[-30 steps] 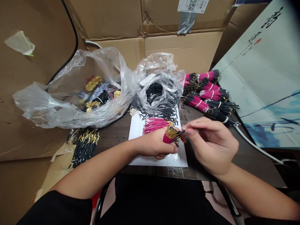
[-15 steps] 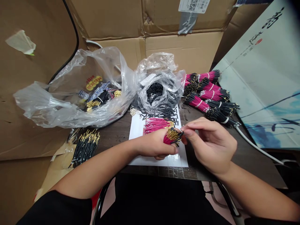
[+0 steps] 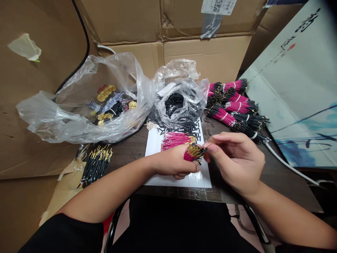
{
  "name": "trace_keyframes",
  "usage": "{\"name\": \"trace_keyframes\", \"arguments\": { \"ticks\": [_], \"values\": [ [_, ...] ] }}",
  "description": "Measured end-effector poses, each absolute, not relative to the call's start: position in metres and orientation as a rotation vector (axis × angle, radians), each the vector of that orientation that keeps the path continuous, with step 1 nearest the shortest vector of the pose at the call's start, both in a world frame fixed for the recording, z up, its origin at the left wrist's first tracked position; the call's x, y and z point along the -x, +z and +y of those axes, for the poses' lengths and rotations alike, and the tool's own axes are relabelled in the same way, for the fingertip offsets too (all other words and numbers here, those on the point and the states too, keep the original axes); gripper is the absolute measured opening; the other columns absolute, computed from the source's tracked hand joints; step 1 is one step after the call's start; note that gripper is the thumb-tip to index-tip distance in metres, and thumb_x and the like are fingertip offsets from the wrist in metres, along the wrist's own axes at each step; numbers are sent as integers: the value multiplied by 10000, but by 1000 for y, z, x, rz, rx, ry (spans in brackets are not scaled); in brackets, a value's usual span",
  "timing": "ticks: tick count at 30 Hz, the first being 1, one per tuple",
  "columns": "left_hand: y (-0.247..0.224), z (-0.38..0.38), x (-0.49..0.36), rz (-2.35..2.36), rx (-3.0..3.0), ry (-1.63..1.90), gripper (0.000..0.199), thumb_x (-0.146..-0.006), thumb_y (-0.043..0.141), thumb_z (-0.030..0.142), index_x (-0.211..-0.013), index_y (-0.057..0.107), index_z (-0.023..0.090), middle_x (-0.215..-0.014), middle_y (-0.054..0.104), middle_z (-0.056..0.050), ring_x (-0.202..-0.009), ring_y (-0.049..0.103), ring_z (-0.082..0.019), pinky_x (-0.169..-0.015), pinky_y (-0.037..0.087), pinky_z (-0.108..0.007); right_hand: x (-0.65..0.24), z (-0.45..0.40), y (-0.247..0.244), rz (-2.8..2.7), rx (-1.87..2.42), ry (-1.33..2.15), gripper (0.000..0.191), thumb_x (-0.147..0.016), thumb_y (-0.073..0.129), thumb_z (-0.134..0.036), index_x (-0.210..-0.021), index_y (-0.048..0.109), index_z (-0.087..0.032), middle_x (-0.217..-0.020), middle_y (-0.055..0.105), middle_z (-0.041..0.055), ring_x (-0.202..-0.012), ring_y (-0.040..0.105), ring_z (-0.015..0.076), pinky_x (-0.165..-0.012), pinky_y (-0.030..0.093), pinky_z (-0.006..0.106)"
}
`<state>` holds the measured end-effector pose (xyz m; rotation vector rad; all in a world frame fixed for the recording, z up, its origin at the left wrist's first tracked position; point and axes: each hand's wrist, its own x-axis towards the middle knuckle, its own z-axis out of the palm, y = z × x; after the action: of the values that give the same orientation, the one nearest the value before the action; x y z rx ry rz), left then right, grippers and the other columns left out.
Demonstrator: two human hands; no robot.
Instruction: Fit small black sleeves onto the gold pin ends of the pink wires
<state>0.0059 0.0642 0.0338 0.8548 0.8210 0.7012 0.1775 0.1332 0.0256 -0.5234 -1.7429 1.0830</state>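
Observation:
My left hand is wrapped round a bundle of pink wires with gold terminals, several of them tipped with black sleeves. At the tips of that bundle, my right hand pinches with thumb and forefinger; what lies between those fingertips is too small to make out. Behind my left hand, loose pink wires with gold ends lie on a white sheet. Short black sleeves are scattered at the sheet's far end. An open clear bag full of such black sleeves stands just behind.
A large clear plastic bag at the left holds black wire bundles. Black wires with gold ends lie in front of it. Tied pink and black bundles are piled at the back right. Cardboard walls the back; a pale printed board leans right.
My right hand's fingers have shifted very slightly at the bundle's tips. My left hand keeps its hold on the pink wires, and the rest looks the same.

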Motion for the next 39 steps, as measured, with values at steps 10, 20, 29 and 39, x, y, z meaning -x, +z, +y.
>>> {"name": "trace_keyframes", "arguments": {
  "ticks": [10,20,29,39],
  "values": [
    [33,64,-5,808,-821,724,195,-795,575,156,-779,384,194,-451,329,121,-362,279,-32,-360,261,-159,-175,139,31,-1959,265,637,378,-715,736,-71,-1032,660,-263,-899,728,17,-788,679,193,-663,557,364],
    [33,65,-4,786,-745,875,428,-748,639,136,-1113,427,208,-511,379,134,-331,253,-16,-321,236,-133,-183,145,31,-2138,267,357,372,-720,736,-144,-1064,668,-270,-1031,672,55,-863,640,201,-716,534,370],
    [34,65,-1,793,-760,899,406,-762,643,154,-1092,418,229,-587,390,110,-347,251,-1,-330,221,-135,-178,145,29,-2161,127,622,286,-740,702,-95,-982,619,-222,-953,715,32,-839,678,169,-734,570,349],
    [31,67,-1,807,-768,910,473,-713,589,104,-1133,420,242,-633,417,99,-358,239,-2,-322,205,-134,-178,148,21,-2344,47,449,331,-796,635,-93,-1111,608,-192,-1020,703,63,-903,668,174,-755,579,342]
  ]
}}
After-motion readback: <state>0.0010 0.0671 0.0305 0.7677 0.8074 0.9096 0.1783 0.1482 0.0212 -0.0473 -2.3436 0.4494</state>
